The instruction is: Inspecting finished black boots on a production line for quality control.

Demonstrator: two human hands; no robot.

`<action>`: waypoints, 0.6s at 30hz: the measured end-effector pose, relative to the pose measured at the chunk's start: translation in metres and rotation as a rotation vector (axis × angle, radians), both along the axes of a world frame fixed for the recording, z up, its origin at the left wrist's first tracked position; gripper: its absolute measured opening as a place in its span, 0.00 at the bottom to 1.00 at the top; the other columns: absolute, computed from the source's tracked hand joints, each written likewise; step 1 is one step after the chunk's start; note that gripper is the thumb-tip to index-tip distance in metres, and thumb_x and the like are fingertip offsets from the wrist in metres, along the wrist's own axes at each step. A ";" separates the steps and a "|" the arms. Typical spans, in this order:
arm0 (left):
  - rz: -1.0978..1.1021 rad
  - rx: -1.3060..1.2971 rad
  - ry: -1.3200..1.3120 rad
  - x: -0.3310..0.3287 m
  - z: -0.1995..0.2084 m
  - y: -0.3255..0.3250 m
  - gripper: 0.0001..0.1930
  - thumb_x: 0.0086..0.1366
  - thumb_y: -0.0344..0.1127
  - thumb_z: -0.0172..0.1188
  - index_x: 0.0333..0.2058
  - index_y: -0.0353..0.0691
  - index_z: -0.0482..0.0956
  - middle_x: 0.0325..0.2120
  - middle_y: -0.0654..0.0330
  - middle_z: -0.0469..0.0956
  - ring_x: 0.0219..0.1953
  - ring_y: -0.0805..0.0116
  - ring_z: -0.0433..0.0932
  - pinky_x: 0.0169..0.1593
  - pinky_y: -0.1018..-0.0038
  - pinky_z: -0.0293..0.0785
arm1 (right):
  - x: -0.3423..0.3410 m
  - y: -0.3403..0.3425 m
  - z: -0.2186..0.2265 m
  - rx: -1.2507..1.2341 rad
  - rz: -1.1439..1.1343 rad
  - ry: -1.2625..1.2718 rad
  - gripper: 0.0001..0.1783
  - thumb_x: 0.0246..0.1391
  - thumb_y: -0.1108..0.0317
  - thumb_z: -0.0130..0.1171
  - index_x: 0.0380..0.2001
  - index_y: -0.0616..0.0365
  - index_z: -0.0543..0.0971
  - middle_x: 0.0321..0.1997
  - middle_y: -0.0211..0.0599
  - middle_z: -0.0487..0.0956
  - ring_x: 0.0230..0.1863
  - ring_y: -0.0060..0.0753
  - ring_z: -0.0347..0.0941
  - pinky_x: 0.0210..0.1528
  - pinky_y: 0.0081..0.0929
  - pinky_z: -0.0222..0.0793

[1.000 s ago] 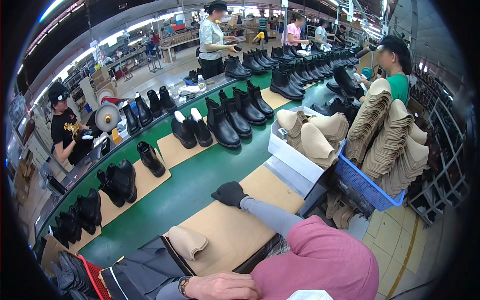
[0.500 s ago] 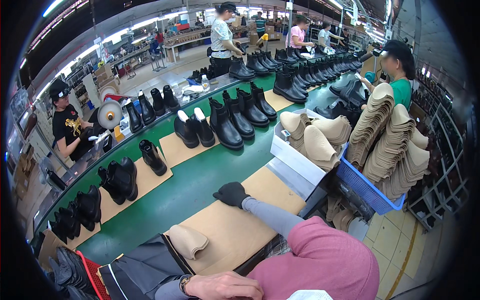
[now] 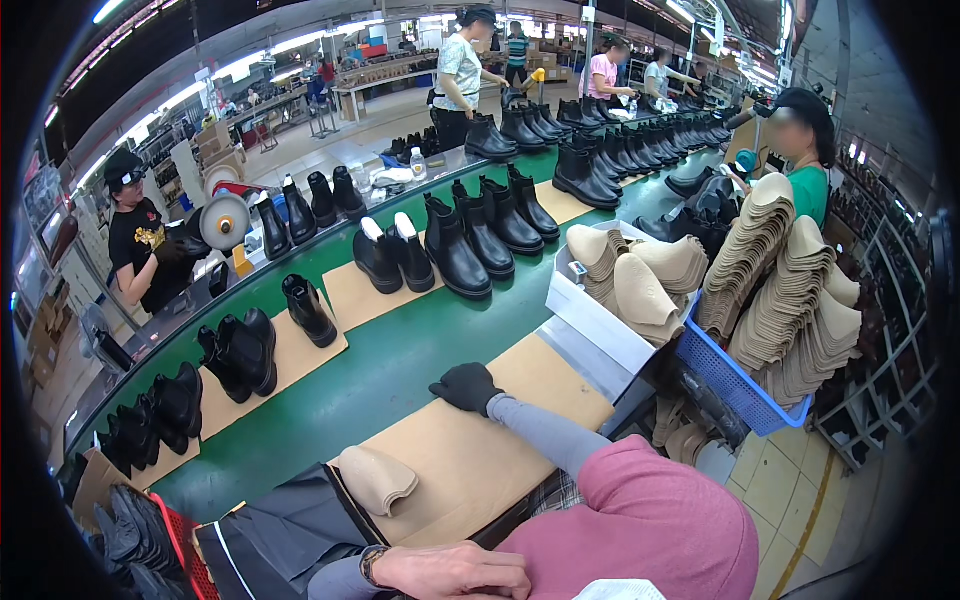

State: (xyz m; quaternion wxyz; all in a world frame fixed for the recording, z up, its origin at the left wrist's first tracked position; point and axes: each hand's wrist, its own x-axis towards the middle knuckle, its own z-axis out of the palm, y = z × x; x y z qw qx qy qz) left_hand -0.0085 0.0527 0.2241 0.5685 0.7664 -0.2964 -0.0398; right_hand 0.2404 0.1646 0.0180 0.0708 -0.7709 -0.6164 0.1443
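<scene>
My right hand, in a black glove, lies with its fingers curled on the far edge of a tan cardboard sheet on the green conveyor. No object shows in it. My bare left hand, with a bracelet or watch at the wrist, rests against my pink clothing near the lower edge. Its fingers are bent and close together, with nothing visible in them. Between the hands, a small stack of beige curved shoe inserts sits at the left end of the sheet, touched by neither hand.
Black ankle boots stand in rows along the conveyor. At right, a white box and a blue basket hold beige inserts. A red basket stands lower left. Co-workers are around the line, one beside a round wheel.
My hands keep their places; the view has shifted slightly. At the far left, the co-worker's hands have risen with a dark item toward the wheel. The co-worker at right has turned slightly.
</scene>
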 end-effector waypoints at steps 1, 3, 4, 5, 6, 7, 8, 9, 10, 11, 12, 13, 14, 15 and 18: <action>-0.032 -0.014 0.033 0.001 0.000 0.002 0.08 0.64 0.33 0.55 0.36 0.32 0.72 0.29 0.53 0.69 0.30 0.57 0.72 0.33 0.68 0.68 | 0.001 0.000 -0.001 0.004 -0.002 -0.001 0.26 0.59 0.44 0.43 0.36 0.52 0.83 0.40 0.38 0.82 0.42 0.42 0.77 0.45 0.41 0.71; -0.085 -0.056 0.078 0.002 -0.002 0.004 0.09 0.64 0.32 0.55 0.37 0.32 0.72 0.29 0.53 0.70 0.31 0.57 0.73 0.33 0.68 0.69 | 0.001 0.000 -0.001 -0.005 -0.004 0.004 0.26 0.58 0.44 0.43 0.35 0.52 0.83 0.40 0.38 0.81 0.42 0.42 0.77 0.45 0.41 0.71; -0.106 -0.083 0.091 0.002 -0.004 0.006 0.09 0.64 0.32 0.56 0.38 0.32 0.72 0.30 0.53 0.70 0.31 0.57 0.73 0.34 0.67 0.69 | 0.001 0.000 -0.001 -0.009 -0.004 0.006 0.26 0.58 0.44 0.43 0.35 0.52 0.83 0.40 0.38 0.81 0.42 0.42 0.77 0.45 0.41 0.71; -0.127 -0.111 0.104 0.002 -0.005 0.007 0.09 0.63 0.32 0.56 0.39 0.32 0.72 0.30 0.53 0.70 0.31 0.57 0.73 0.34 0.67 0.69 | 0.001 0.000 0.000 0.000 -0.003 0.008 0.26 0.58 0.44 0.43 0.35 0.53 0.83 0.40 0.39 0.81 0.42 0.42 0.77 0.45 0.41 0.71; -0.129 -0.104 0.108 0.001 -0.004 0.008 0.09 0.63 0.31 0.56 0.39 0.32 0.73 0.30 0.53 0.70 0.31 0.56 0.73 0.34 0.67 0.69 | 0.000 -0.001 0.000 0.009 -0.002 0.011 0.27 0.58 0.44 0.43 0.35 0.53 0.83 0.40 0.39 0.81 0.42 0.42 0.77 0.45 0.41 0.71; -0.131 -0.096 0.112 -0.001 -0.003 0.010 0.09 0.63 0.31 0.56 0.39 0.32 0.73 0.30 0.53 0.70 0.31 0.56 0.73 0.34 0.67 0.69 | -0.001 -0.001 0.001 0.019 -0.001 0.014 0.27 0.58 0.44 0.43 0.35 0.53 0.83 0.40 0.39 0.81 0.42 0.42 0.77 0.45 0.41 0.71; -0.133 -0.089 0.116 -0.001 -0.002 0.010 0.09 0.63 0.31 0.56 0.39 0.32 0.73 0.30 0.53 0.71 0.32 0.56 0.73 0.33 0.67 0.69 | -0.001 -0.002 0.002 0.018 0.000 0.014 0.27 0.58 0.44 0.43 0.35 0.53 0.83 0.40 0.39 0.81 0.42 0.42 0.77 0.45 0.41 0.70; -0.115 -0.082 0.108 -0.001 -0.001 0.009 0.09 0.63 0.30 0.56 0.39 0.32 0.73 0.30 0.53 0.71 0.31 0.56 0.73 0.33 0.67 0.69 | -0.001 -0.002 0.002 0.016 0.001 0.013 0.27 0.59 0.44 0.43 0.35 0.53 0.83 0.40 0.39 0.81 0.43 0.42 0.77 0.46 0.41 0.70; -0.098 -0.076 0.100 -0.001 0.000 0.008 0.09 0.63 0.30 0.56 0.39 0.32 0.73 0.30 0.53 0.71 0.31 0.57 0.73 0.33 0.68 0.69 | -0.001 -0.002 0.003 0.015 0.001 0.013 0.27 0.59 0.44 0.43 0.35 0.54 0.83 0.40 0.39 0.81 0.43 0.42 0.77 0.46 0.41 0.70; -0.081 -0.069 0.092 -0.001 0.001 0.007 0.08 0.62 0.30 0.56 0.38 0.32 0.73 0.30 0.53 0.70 0.31 0.57 0.73 0.33 0.68 0.69 | -0.001 -0.002 0.005 0.007 0.000 0.016 0.27 0.59 0.44 0.43 0.35 0.53 0.83 0.40 0.39 0.81 0.43 0.42 0.77 0.46 0.41 0.70; -0.077 -0.075 0.092 0.001 0.000 0.006 0.08 0.62 0.30 0.56 0.38 0.32 0.74 0.30 0.53 0.70 0.31 0.57 0.73 0.33 0.68 0.69 | -0.001 -0.003 0.006 -0.002 -0.001 0.018 0.27 0.59 0.44 0.43 0.35 0.53 0.83 0.40 0.38 0.82 0.43 0.42 0.77 0.46 0.41 0.70; -0.074 -0.080 0.093 0.002 -0.001 0.005 0.08 0.62 0.29 0.57 0.38 0.32 0.74 0.30 0.53 0.70 0.31 0.57 0.73 0.32 0.68 0.69 | -0.001 -0.003 0.007 -0.011 -0.002 0.021 0.27 0.59 0.44 0.43 0.35 0.53 0.83 0.40 0.38 0.82 0.43 0.42 0.77 0.46 0.41 0.70; -0.071 -0.086 0.094 0.003 -0.002 0.004 0.07 0.62 0.29 0.57 0.37 0.32 0.74 0.29 0.54 0.70 0.31 0.58 0.73 0.32 0.69 0.69 | -0.001 -0.003 0.007 -0.008 0.001 0.017 0.27 0.59 0.44 0.43 0.35 0.53 0.83 0.40 0.38 0.82 0.43 0.42 0.78 0.46 0.41 0.70; -0.065 -0.075 0.099 0.004 -0.002 0.004 0.07 0.61 0.29 0.57 0.37 0.33 0.74 0.29 0.54 0.70 0.30 0.58 0.73 0.32 0.69 0.69 | 0.000 -0.003 0.006 -0.004 0.000 0.012 0.27 0.59 0.44 0.43 0.35 0.53 0.83 0.40 0.38 0.82 0.42 0.42 0.78 0.45 0.41 0.71; -0.046 -0.058 0.095 0.005 -0.002 0.005 0.06 0.60 0.29 0.58 0.34 0.33 0.75 0.29 0.54 0.70 0.29 0.58 0.73 0.31 0.69 0.69 | 0.000 -0.004 0.006 -0.010 0.001 0.013 0.27 0.59 0.44 0.42 0.35 0.52 0.83 0.40 0.38 0.82 0.42 0.42 0.78 0.45 0.41 0.71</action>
